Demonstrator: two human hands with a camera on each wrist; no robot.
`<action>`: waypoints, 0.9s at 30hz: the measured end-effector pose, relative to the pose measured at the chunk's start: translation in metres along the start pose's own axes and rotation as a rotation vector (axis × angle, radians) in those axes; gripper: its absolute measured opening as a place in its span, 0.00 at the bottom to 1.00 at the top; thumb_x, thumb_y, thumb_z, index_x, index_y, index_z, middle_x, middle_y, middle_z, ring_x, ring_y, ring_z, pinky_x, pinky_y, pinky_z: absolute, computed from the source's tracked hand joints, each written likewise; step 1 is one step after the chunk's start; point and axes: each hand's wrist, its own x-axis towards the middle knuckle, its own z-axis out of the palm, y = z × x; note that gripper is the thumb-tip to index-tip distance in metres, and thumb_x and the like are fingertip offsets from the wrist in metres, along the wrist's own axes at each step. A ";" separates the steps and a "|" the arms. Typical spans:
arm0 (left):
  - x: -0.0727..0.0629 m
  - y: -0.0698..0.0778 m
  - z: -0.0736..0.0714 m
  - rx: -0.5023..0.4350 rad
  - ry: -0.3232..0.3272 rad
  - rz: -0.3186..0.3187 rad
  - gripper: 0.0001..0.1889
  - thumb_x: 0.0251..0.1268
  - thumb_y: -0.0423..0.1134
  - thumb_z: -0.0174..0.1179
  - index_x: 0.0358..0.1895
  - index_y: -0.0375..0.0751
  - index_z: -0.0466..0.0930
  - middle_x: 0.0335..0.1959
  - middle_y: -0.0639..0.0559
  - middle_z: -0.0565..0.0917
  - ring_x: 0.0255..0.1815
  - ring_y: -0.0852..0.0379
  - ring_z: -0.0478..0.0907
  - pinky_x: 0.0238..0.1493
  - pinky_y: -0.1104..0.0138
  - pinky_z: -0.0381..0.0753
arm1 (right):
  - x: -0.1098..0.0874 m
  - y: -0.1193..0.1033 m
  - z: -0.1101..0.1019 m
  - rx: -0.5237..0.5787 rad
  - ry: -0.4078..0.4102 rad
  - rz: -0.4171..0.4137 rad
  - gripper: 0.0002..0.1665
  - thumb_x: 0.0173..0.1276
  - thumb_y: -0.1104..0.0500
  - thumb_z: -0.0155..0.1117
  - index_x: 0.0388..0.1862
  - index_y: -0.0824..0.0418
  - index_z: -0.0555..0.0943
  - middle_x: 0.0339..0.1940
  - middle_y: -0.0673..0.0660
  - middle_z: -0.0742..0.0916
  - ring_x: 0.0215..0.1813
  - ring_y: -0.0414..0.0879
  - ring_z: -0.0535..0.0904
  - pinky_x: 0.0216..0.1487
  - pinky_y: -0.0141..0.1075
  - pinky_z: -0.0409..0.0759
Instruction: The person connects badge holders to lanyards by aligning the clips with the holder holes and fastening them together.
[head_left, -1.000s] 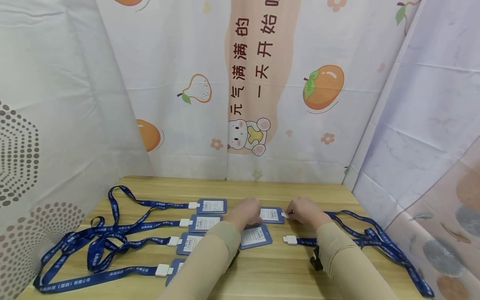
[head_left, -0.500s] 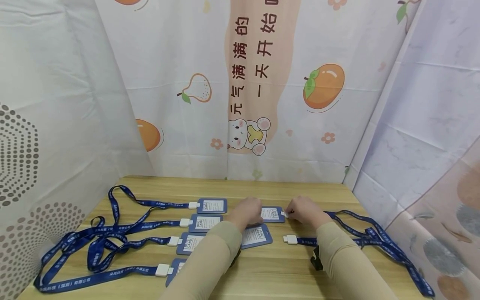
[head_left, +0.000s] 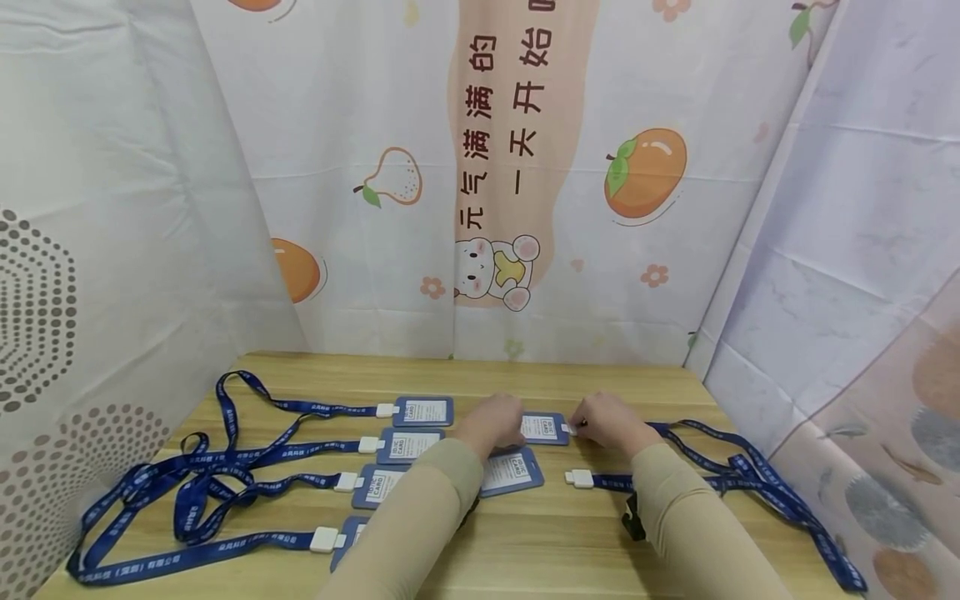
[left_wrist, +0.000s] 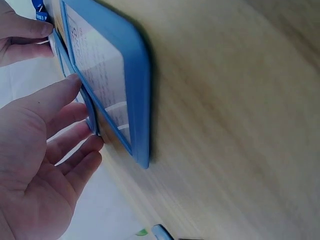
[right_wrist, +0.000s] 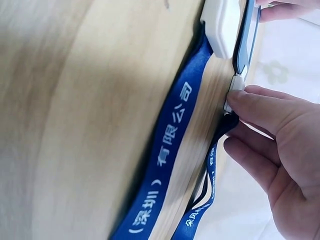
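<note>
Toward the back of the table, my left hand (head_left: 491,427) pinches the left end of a blue ID card holder (head_left: 545,428) between thumb and fingers. My right hand (head_left: 611,425) pinches the white clip (right_wrist: 235,90) of a blue lanyard (right_wrist: 212,165) at the holder's other end. Clip and holder meet there, but whether they are hooked together I cannot tell. Just nearer lies a second card holder (head_left: 513,472), slightly tilted, close beneath my left hand. A separate lanyard's white clip (head_left: 580,479) lies to its right, apart from it.
Several card holders, such as the back one (head_left: 424,412), lie in a column at left with lanyards (head_left: 225,458) attached. My left forearm partly covers the nearer ones. Patterned curtains (head_left: 360,275) stand behind and beside the wooden table (head_left: 555,550).
</note>
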 end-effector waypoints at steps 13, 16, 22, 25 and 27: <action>0.002 -0.002 0.000 0.013 -0.018 0.004 0.11 0.60 0.49 0.74 0.34 0.47 0.85 0.25 0.58 0.81 0.28 0.60 0.78 0.42 0.65 0.82 | -0.001 0.002 0.002 0.005 0.007 0.015 0.09 0.65 0.65 0.73 0.43 0.56 0.92 0.44 0.52 0.90 0.37 0.41 0.78 0.48 0.45 0.83; 0.001 -0.003 0.000 0.013 -0.019 0.014 0.11 0.61 0.49 0.74 0.34 0.46 0.85 0.26 0.57 0.81 0.29 0.60 0.78 0.41 0.65 0.82 | -0.001 0.003 0.002 0.007 0.007 0.008 0.09 0.65 0.65 0.73 0.43 0.56 0.92 0.44 0.52 0.90 0.36 0.42 0.77 0.46 0.44 0.83; 0.000 -0.002 0.001 0.025 -0.007 0.021 0.12 0.61 0.50 0.73 0.34 0.46 0.85 0.27 0.57 0.81 0.29 0.60 0.78 0.40 0.66 0.82 | -0.001 0.005 0.002 0.018 -0.001 0.015 0.10 0.64 0.65 0.74 0.43 0.56 0.92 0.44 0.53 0.90 0.36 0.41 0.77 0.46 0.44 0.83; 0.001 -0.003 0.002 0.018 0.001 0.010 0.12 0.61 0.50 0.74 0.33 0.46 0.85 0.27 0.57 0.80 0.28 0.60 0.77 0.40 0.65 0.82 | -0.001 0.005 0.002 0.014 0.008 0.018 0.10 0.64 0.64 0.74 0.44 0.56 0.92 0.45 0.53 0.90 0.37 0.41 0.78 0.47 0.45 0.83; 0.001 -0.004 0.003 0.011 0.002 0.006 0.12 0.61 0.49 0.74 0.33 0.46 0.85 0.27 0.56 0.80 0.28 0.60 0.77 0.40 0.65 0.82 | -0.001 0.004 0.002 0.009 0.016 0.015 0.10 0.64 0.64 0.75 0.44 0.56 0.92 0.45 0.53 0.91 0.37 0.41 0.79 0.48 0.45 0.83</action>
